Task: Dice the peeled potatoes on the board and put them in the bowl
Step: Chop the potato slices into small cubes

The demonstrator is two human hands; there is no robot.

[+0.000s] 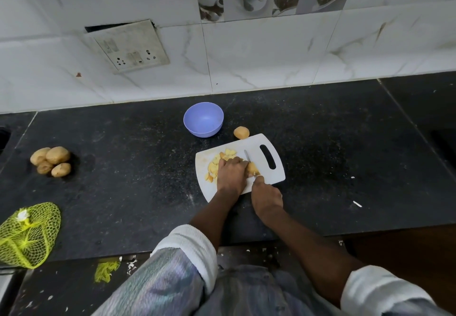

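Left hand: the left hand (231, 173) is pressing down on a potato (253, 168) on the board, fingers curled over it and gripping it.
Right hand: the right hand (266, 197) is gripping the handle of a knife (247, 155); the handle itself is hidden inside the fist, and the blade is pointing away from the person, lying just beside the left hand's knuckles.
Board: the white cutting board (271, 175) is lying tilted on the dark counter (123, 167), its handle slot toward the right.
Cut pieces: yellow potato pieces (217, 165) are piling up on the left half of the board, partly under the left hand.
Bowl: the purple bowl (203, 122) is sitting behind the board, near its far-left corner; nothing is showing inside it.
Spare potato: one whole potato (241, 132) is resting at the board's far edge.
Others: four unpeeled potatoes (51, 161) are sitting well apart at the left; a yellow net bag (27, 234) is lying at the near-left edge.
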